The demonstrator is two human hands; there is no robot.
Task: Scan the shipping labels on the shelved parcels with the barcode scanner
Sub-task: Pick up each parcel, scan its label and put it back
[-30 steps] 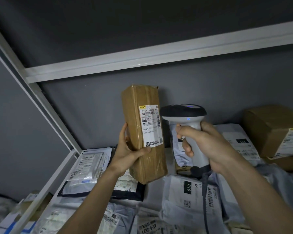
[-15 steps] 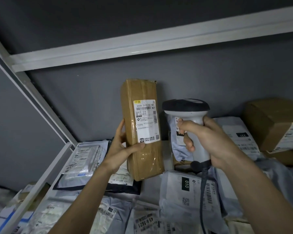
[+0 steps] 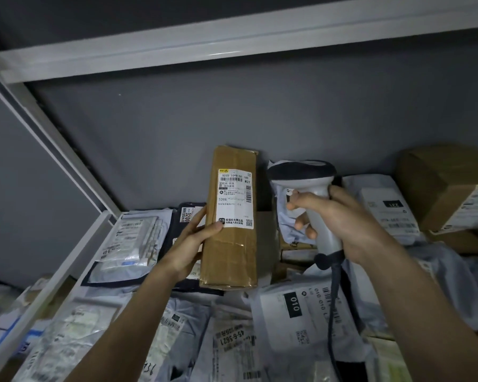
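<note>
A tall brown taped carton (image 3: 232,257) stands upright on the shelf in the middle of the view, its white shipping label (image 3: 235,199) facing me. My left hand (image 3: 193,238) grips its left edge, thumb pressed on the label's lower corner. To its right, my right hand (image 3: 340,216) is closed around the white handle of a barcode scanner (image 3: 304,175) with a dark head. The scanner's dark cable (image 3: 334,299) hangs down over the parcels below.
Grey and white poly mailers cover the shelf, one marked 010 (image 3: 293,301) in front. A brown cardboard box (image 3: 447,188) sits at the right. A white shelf rail (image 3: 232,40) runs overhead and a white frame post (image 3: 47,133) slants down the left side.
The carton has come down from mid-air and now rests lower, among the parcels. The scanner and my right hand have dropped with it and stay on its right.
</note>
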